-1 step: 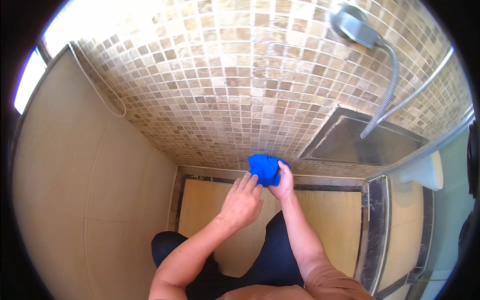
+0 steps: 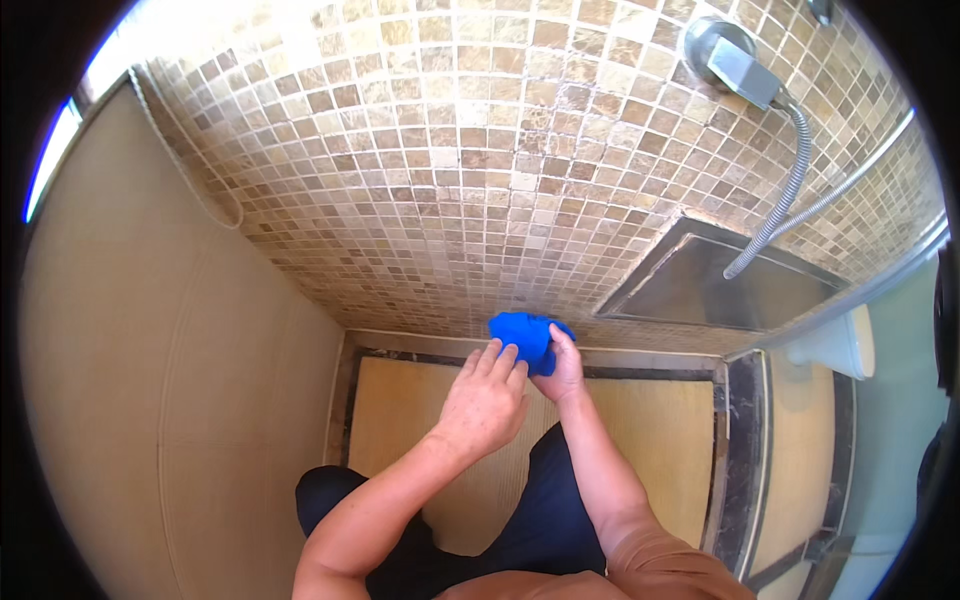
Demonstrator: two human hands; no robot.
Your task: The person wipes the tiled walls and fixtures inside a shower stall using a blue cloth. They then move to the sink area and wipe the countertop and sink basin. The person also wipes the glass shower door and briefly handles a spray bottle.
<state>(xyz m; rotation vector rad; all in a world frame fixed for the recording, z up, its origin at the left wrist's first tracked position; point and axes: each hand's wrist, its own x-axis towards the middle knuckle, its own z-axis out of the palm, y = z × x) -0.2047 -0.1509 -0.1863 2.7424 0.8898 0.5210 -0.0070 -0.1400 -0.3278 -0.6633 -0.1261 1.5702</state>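
mid-frame, my right grip (image 2: pixel 564 374) pinched the seemingly soft, lightweight blue cloth (image 2: pixel 522 332) sensibly by its edge, left grip (image 2: pixel 482 405) loosely open.

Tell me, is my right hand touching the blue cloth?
Touching. The head view shows the right hand holding the cloth, with the thumb lying over its right side.

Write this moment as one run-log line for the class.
left hand: extended against blue cloth | right hand: holding blue cloth | ahead: mosaic-tiled wall | below: beige floor
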